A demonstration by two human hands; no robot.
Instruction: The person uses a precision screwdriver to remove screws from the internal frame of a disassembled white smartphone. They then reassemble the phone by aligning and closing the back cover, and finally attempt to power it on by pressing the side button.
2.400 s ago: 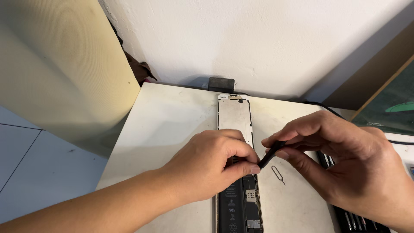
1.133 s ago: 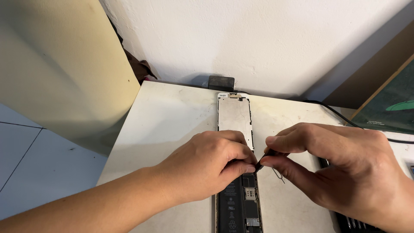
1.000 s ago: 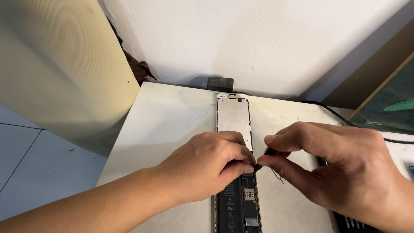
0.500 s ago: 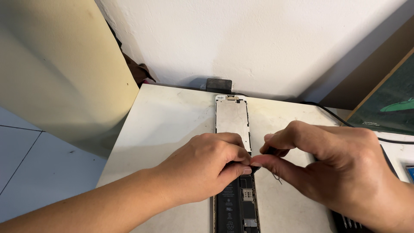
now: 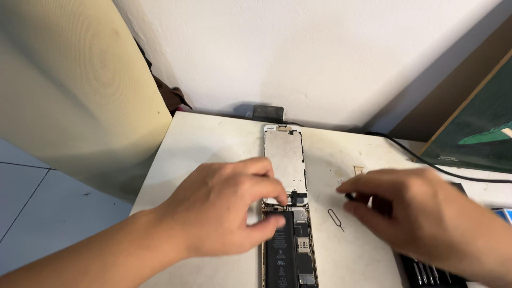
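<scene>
An opened phone lies on the white table (image 5: pixel 213 144). Its screen panel (image 5: pixel 285 160) is folded up away from me, and its body (image 5: pixel 290 256) shows a black battery. My left hand (image 5: pixel 229 213) rests on the body's upper left, thumb on the battery and fingers at the hinge end. My right hand (image 5: pixel 426 218) is to the right of the phone and off it, its fingertips pinched on a small black tool (image 5: pixel 349 196). A thin metal eject pin (image 5: pixel 336 218) lies between the phone and that hand.
A small gold tray piece (image 5: pixel 357 169) lies right of the screen panel. A black case of screwdriver bits (image 5: pixel 426 272) sits at the lower right. A black cable (image 5: pixel 421 160) runs along the back right. A small black block (image 5: pixel 268 113) stands by the wall, and a beige panel (image 5: pixel 69 90) leans at left.
My right hand has pulled away from the phone to the right with the black tool. My left hand has loosened and shifted slightly on the phone.
</scene>
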